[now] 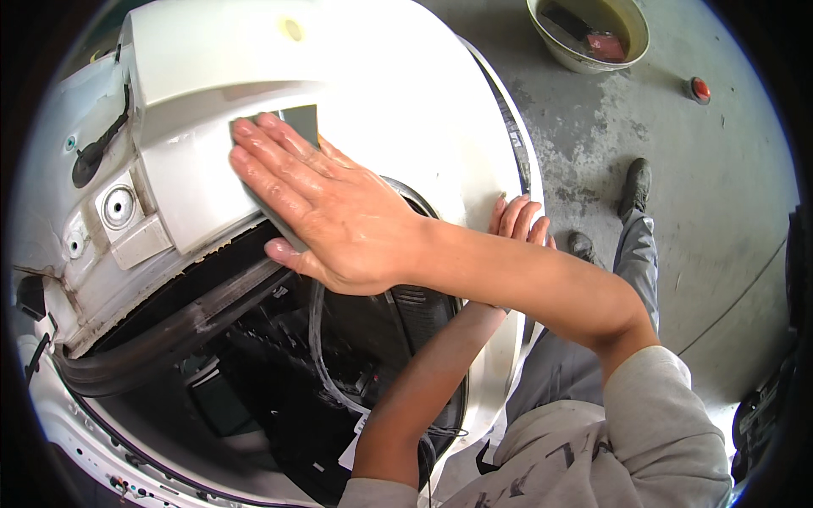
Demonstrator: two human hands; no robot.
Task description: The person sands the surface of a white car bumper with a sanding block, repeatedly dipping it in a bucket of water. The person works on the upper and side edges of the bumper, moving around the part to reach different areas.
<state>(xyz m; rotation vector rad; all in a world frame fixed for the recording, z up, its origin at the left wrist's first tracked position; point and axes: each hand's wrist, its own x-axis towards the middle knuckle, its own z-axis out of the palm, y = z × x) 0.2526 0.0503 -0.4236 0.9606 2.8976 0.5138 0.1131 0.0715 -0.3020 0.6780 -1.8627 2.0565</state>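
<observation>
My right hand lies palm down on a dark grey sheet of abrasive paper, pressing it against the white car body panel. The fingers look wet, and the thumb sits at the sheet's lower edge. Beneath my right forearm, my left hand rests on the rounded outer edge of the white bodywork, its fingertips slightly apart and its palm hidden. Below my right hand is an opening in the body, with a dark rubber seal and a pale hose.
On the concrete floor stands a pale basin of murky water, with a dark block and a red pad in it. A red round object lies near it. A cable crosses the floor. My shoes are beside the car.
</observation>
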